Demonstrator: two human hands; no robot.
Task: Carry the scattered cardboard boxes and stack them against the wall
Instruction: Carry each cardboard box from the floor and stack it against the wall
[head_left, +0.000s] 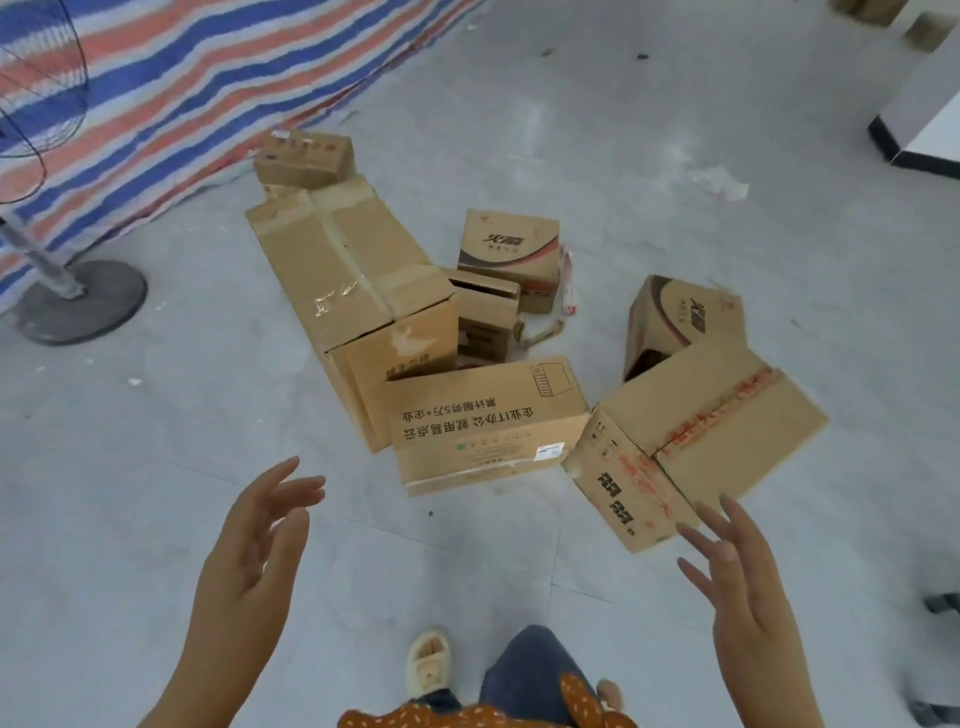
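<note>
Cardboard boxes lie scattered on a pale tiled floor (156, 467), none yet lifted; both hands are empty with fingers spread wide, the left hand (254, 545) short of the printed box (483, 421), the right hand (737, 577) just beside the tilted box (691, 441). The tilted box rests on one edge with a corner raised, so a one-sided grab could likely swing it or let it slide from the palm; its red-taped seam looks worn and may part under load. The long box (348, 291) leans against the printed box, and pulling the latter first would probably let the long one drop or shift. Two small branded boxes (511, 254) sit behind, one on its side with an open end; contents, if any, cannot be seen. Surfaces are plain brown corrugated board, matte, creased at corners, with glossy clear tape along the seams; shapes are all rectangular, of mixed sizes. Loose scraps on the floor, and open-toed slippers, present a likely slip or trip risk while carrying. A striped tarpaulin (182, 93) and a fan base (78, 301) stand to the left.
</note>
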